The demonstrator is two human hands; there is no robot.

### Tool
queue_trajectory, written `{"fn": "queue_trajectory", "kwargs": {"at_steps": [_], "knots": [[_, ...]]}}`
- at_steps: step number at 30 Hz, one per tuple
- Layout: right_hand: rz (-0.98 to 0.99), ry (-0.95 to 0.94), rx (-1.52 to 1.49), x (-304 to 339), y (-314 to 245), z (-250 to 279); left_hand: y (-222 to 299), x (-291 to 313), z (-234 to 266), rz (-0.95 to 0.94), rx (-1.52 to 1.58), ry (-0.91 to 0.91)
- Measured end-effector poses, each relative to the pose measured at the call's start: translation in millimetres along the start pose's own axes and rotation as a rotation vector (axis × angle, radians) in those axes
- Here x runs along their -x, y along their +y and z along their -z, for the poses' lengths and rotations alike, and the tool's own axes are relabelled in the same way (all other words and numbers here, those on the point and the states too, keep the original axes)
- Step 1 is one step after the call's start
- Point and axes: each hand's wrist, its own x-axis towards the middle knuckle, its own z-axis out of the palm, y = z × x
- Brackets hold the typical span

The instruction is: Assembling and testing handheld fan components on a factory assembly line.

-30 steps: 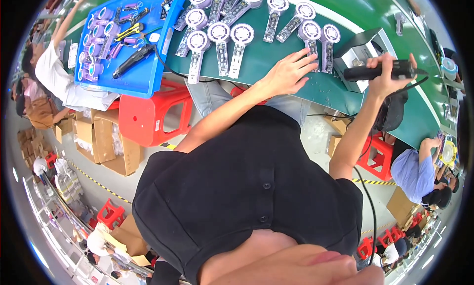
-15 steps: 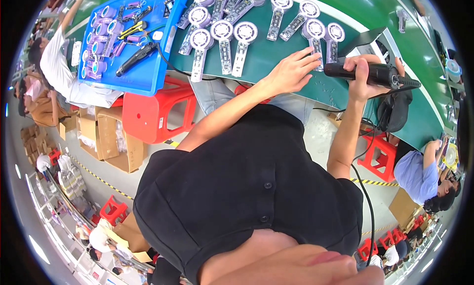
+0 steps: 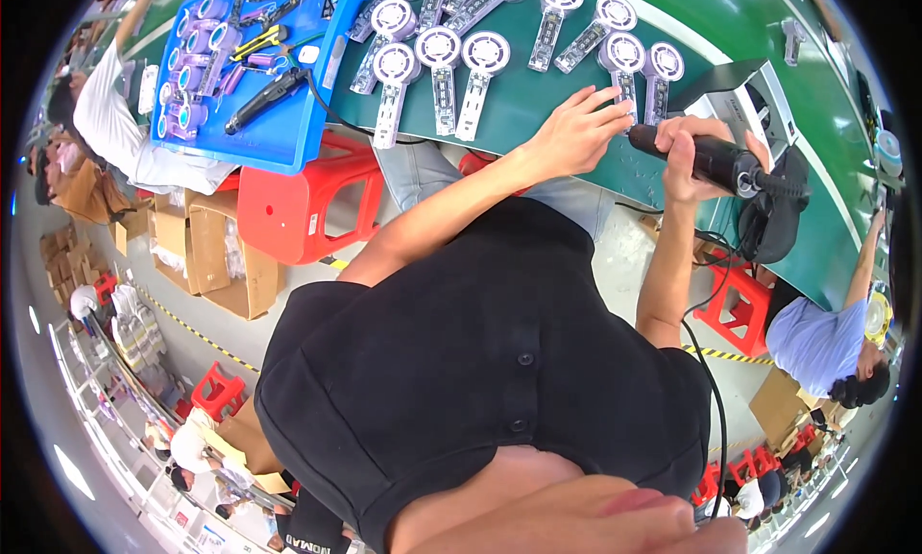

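Observation:
My right hand is wrapped round a black corded electric screwdriver, its front end pointing left towards the handle of a handheld fan. The fan lies on the green table, with a round white-and-purple head and an uncovered handle showing its inner parts. Over that handle reach the stretched fingers of my left hand, fingertips touching it and thumb apart. The screwdriver's tip and whatever it meets are too small to make out. Close on the right lies another purple fan; several similar fans are spread to the left.
A blue tray at upper left holds fan parts, a yellow-and-black cutter and another black power tool. Right of my hands stand an open-sided box and a black pouch. A red stool sits left; co-workers are on both sides.
The screwdriver has tilted, its rear end dropping lower and a little left in my right hand. My left hand stays at the fan's handle. The right-hand co-worker's arm has stretched out.

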Motion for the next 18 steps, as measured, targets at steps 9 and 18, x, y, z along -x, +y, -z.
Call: {"fn": "queue_trajectory", "kwargs": {"at_steps": [9,18], "knots": [[0.071,-0.021,0.084,7,4,5,8,-2,0,0.027,0.004,-0.005],[0.23,0.265,0.031,5,-59,52,45,-38,-41,0.354,-0.234,0.12]]}}
